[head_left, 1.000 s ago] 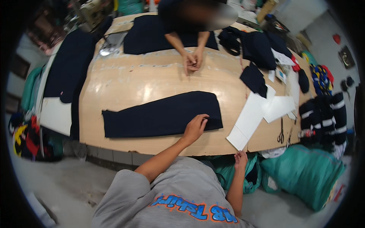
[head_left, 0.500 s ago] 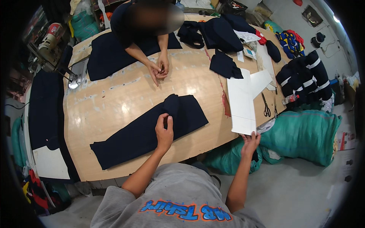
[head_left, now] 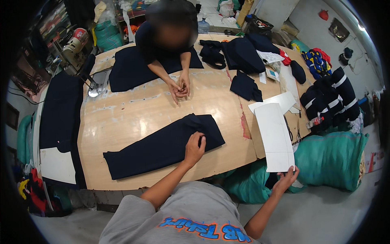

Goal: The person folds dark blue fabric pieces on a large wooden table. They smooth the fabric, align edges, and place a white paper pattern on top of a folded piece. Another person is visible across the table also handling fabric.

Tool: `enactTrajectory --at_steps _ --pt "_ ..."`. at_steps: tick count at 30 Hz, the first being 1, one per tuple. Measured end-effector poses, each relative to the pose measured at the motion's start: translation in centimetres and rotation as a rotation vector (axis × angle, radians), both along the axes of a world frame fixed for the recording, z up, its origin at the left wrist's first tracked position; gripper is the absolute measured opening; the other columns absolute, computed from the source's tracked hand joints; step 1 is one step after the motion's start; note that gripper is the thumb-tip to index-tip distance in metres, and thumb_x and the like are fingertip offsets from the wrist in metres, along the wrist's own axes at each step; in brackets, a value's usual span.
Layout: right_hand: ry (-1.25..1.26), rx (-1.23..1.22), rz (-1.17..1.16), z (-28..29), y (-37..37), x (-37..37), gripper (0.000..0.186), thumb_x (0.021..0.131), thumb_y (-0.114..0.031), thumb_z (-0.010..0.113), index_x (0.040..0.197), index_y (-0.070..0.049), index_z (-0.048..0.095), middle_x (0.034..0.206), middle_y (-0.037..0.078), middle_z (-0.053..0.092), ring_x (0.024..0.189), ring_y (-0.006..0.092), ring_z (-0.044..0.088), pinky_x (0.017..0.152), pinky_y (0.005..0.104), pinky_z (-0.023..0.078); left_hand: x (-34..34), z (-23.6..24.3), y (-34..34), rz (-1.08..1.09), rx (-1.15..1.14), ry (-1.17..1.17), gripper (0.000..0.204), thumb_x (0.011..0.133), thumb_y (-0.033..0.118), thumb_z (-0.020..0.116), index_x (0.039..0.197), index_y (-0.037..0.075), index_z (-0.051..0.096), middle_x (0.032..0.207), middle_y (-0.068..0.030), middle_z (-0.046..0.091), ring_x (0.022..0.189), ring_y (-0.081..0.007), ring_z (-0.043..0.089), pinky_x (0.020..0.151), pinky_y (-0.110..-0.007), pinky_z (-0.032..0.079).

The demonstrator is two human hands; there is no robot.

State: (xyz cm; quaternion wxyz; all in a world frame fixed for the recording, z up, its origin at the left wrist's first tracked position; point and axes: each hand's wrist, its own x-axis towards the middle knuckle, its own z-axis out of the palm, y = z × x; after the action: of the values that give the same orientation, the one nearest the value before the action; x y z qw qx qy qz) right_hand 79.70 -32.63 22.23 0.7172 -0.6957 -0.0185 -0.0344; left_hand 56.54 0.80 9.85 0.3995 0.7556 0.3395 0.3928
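Observation:
A folded navy fabric piece (head_left: pixel 158 148) lies slantwise on the table in front of me. My left hand (head_left: pixel 196 149) rests on its right part, fingers loosely curved and thumb apart, with nothing visible between them. Out past the table's right front edge, my right hand (head_left: pixel 286 179) pinches the near end of a long white card pattern (head_left: pixel 275 138). That card's far end overlaps a second white card piece (head_left: pixel 284 100) lying on the table.
Across the table (head_left: pixel 138 118) a person leans with clasped hands (head_left: pixel 180 89) by a navy panel (head_left: pixel 128 69). A sewing machine (head_left: pixel 75 44) stands left. Navy cloth pieces (head_left: pixel 245 86) and scissors (head_left: pixel 298 132) lie right; green sacks (head_left: pixel 325 160) sit below the table edge.
My right hand has drawn the white card toward me and rightward, uncovering more of the other card. My left hand has shifted right on the fabric, whose raised flap now lies flatter.

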Motion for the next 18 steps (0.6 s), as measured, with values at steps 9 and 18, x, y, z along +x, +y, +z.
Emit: enactTrajectory --at_steps 9,18 --pt "-0.015 -0.019 -0.041 -0.7 -1.0 -0.8 0.027 0.114 -0.031 0.054 0.13 -0.009 0.053 0.117 0.009 0.064 0.097 0.0165 0.062 0.069 0.0334 0.049 2.3 -5.0 -1.2 -0.36 0.426 0.379 0.018 0.103 0.016 0.064 0.117 0.004 0.063 0.158 -0.0216 0.052 0.135 -0.0346 0.055 0.112 -0.049 0.042" --pt "-0.244 -0.134 -0.182 1.7 -3.2 -0.7 0.034 0.117 -0.031 0.05 0.132 -0.001 0.053 0.123 0.015 0.061 0.115 0.0261 0.062 0.1 0.0407 0.052 4.5 -6.0 -0.4 -0.448 0.353 0.453 0.037 0.112 0.027 0.052 0.143 0.007 0.058 0.163 -0.018 0.048 0.153 -0.0338 0.041 0.128 -0.051 0.029"
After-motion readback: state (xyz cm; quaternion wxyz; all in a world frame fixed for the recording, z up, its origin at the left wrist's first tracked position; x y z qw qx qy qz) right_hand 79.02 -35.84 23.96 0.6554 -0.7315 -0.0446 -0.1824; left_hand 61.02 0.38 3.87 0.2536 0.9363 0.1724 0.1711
